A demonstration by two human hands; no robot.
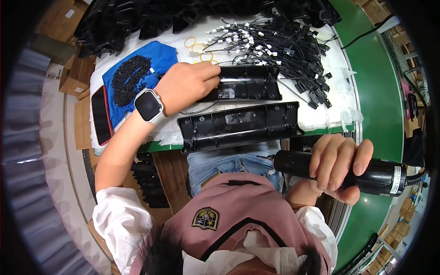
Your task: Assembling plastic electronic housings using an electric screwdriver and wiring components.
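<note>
We had two long black plastic panels before us on the white-covered worktop, one behind the other, their hollow, ribbed insides turned up. The far panel lay beneath our left hand, whose fingers were bent over its left end; we could not tell whether they pinched anything there, for the back of the hand hid their tips. The near panel lay slightly aslant along the front edge of the worktop, and neither hand touched it.

Our right hand held a black power screwdriver, the fingers wrapped around its body. We had it level, its bit pointing left, well apart from both panels and in front of the worktop's near edge. A ribbed cord ran from its rear end.

To the left of our left hand we had a heap of small black pieces on a blue cloth, with a red-edged phone beside it. Yellow rubber bands lay beyond that hand, and to their right spread a tangle of black cables with white connectors. Dark molded parts crowded the far edge.
</note>
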